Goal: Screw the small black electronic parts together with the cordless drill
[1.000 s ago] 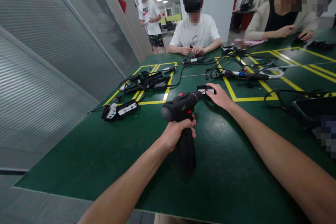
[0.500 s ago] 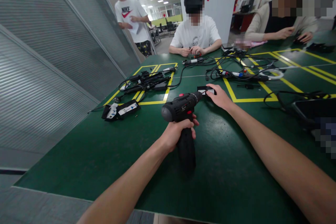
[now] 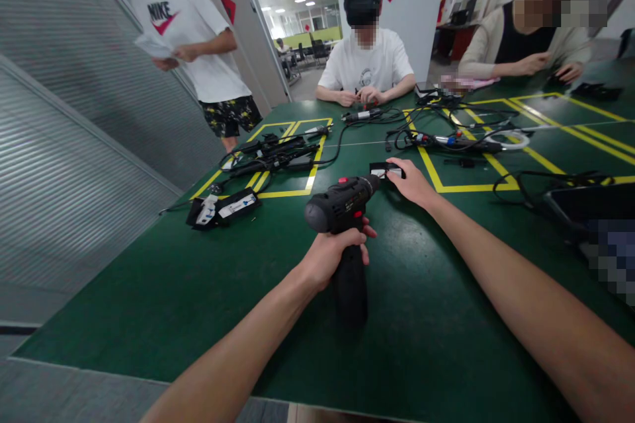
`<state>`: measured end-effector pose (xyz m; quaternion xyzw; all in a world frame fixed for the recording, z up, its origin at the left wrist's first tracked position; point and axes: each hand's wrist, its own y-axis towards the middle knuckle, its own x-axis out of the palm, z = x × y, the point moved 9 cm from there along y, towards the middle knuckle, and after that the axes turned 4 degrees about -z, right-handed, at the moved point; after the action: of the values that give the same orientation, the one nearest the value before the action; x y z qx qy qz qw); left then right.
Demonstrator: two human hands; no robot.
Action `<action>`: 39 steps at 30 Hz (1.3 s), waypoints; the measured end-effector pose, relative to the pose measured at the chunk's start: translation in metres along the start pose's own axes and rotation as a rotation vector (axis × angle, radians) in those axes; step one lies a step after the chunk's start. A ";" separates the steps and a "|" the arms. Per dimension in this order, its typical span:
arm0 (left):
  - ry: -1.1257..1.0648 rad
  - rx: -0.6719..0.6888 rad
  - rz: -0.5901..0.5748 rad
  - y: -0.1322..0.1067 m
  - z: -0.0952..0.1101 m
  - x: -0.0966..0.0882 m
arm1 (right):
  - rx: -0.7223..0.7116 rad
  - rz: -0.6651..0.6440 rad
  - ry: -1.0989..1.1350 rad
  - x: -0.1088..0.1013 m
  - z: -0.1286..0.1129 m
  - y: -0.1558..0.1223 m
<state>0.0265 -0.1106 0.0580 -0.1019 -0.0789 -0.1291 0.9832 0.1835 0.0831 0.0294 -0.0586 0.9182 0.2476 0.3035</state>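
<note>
A black cordless drill [image 3: 340, 205] stands upright on its grip over the green table [image 3: 198, 304], with its chuck pointing forward and to the right. My left hand [image 3: 332, 248] is closed around the top of the drill's handle. Farther out, my right hand [image 3: 409, 178] grips the right end of a small black box-like piece with a white label [image 3: 378, 170]. The drill's nose reaches close to this piece; whether a bit touches it I cannot tell. The fingertips of my right hand partly cover the piece.
To the left lies an open black case with white inserts [image 3: 238, 206]. Black tools and cables [image 3: 278, 153] sit inside yellow tape lines. More cabled tools [image 3: 446, 141] lie at right, near a dark screen-like device [image 3: 590, 201]. People sit across the table; another person [image 3: 193, 39] stands at left.
Both hands keep their grip, and the drill stays in nearly the same place. The standing person at left has come nearer and farther left. My view has shifted slightly.
</note>
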 end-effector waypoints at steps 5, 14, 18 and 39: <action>0.001 -0.025 -0.003 -0.002 -0.002 0.001 | -0.002 -0.004 0.013 -0.001 0.000 0.000; -0.003 -0.055 0.000 -0.004 -0.005 0.002 | -0.001 0.028 0.013 -0.003 -0.002 0.002; -0.001 -0.059 0.015 -0.004 -0.003 0.001 | 0.003 0.030 0.012 -0.003 -0.003 0.001; 0.018 -0.061 0.001 -0.004 -0.004 -0.001 | -0.028 0.030 -0.013 -0.005 -0.006 0.001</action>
<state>0.0249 -0.1153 0.0544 -0.1307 -0.0661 -0.1318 0.9804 0.1840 0.0807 0.0372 -0.0472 0.9134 0.2653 0.3050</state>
